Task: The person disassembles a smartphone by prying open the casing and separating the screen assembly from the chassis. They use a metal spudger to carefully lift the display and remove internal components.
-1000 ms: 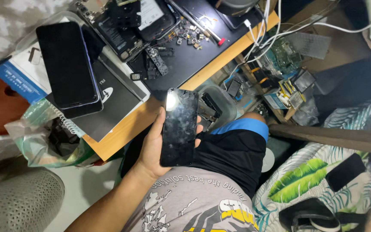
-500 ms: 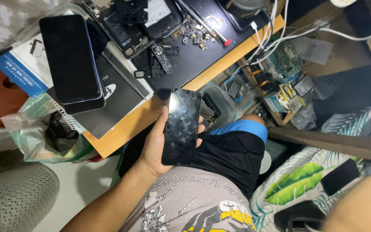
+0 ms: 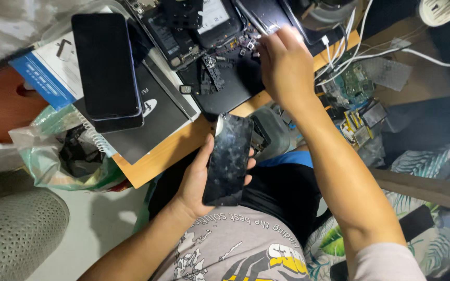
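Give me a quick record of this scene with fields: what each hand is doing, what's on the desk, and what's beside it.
left hand: left hand holds a dark phone with a smudged screen, above the lap
right hand: right hand reaches onto the black mat, fingertips at the small loose parts
desk: wooden desk with an opened device, a second dark phone lying on a black booklet
cables: white cables at the desk's far edge
beside desk: plastic bag, circuit boards

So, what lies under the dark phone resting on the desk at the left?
The dark phone lies on a second dark device and a black booklet; anything beneath is hidden.
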